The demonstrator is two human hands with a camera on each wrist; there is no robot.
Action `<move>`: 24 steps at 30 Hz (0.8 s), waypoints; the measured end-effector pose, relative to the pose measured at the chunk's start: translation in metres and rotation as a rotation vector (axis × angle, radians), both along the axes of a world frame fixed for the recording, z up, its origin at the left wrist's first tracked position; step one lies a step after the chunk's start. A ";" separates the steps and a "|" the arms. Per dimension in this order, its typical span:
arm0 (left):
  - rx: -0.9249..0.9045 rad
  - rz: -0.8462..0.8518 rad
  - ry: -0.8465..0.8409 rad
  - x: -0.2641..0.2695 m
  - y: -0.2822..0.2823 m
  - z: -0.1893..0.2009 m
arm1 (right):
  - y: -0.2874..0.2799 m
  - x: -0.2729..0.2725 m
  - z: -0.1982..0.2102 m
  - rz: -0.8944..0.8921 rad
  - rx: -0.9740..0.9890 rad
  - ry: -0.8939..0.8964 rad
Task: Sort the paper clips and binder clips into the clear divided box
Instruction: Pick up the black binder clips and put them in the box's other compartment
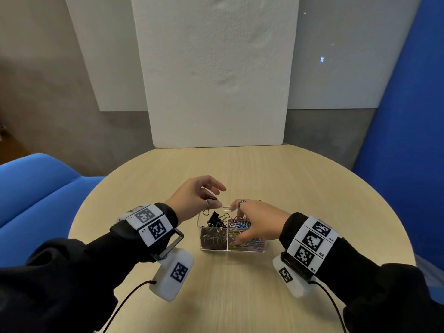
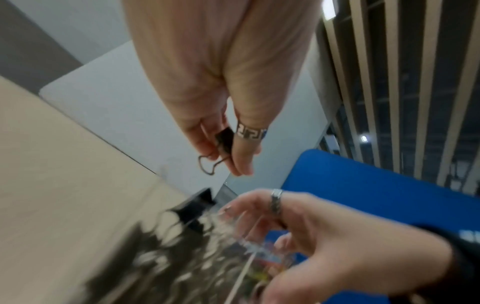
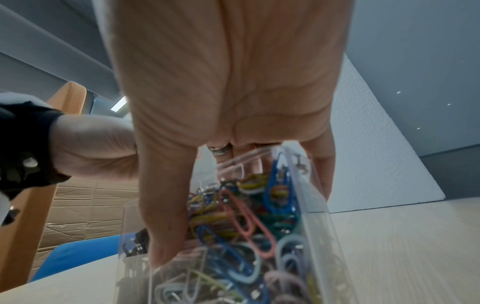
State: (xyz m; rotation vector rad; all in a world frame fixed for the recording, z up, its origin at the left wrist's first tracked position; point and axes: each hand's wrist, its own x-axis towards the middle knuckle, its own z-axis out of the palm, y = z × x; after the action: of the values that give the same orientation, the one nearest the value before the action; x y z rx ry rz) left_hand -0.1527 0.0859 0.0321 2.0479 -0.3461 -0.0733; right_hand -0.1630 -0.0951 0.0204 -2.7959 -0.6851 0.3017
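Left hand pinches a black binder clip above the clear divided box on the table, right hand curled over its rim; release squarely over the left compartment, clear of the paper clips

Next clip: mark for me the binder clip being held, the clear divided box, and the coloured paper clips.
binder clip (image 2: 225, 139): left wrist view, on its black body between the pinching fingers.
clear divided box (image 1: 260, 246): head view, on its front right corner wall.
coloured paper clips (image 3: 244, 218): right wrist view, on a pink clip in the pile.
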 end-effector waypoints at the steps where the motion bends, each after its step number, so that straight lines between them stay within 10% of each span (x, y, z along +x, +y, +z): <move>1: -0.001 0.019 -0.021 -0.002 0.002 -0.002 | 0.000 0.000 0.000 0.001 -0.001 0.000; 24: 0.454 0.129 -0.360 -0.012 0.021 -0.029 | -0.002 0.003 -0.003 -0.025 0.024 0.020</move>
State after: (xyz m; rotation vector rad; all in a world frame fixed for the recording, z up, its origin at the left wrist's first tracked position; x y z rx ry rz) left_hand -0.1651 0.1071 0.0036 2.5318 -0.4489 0.3279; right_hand -0.1605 -0.0972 0.0170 -2.7724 -0.6445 0.3134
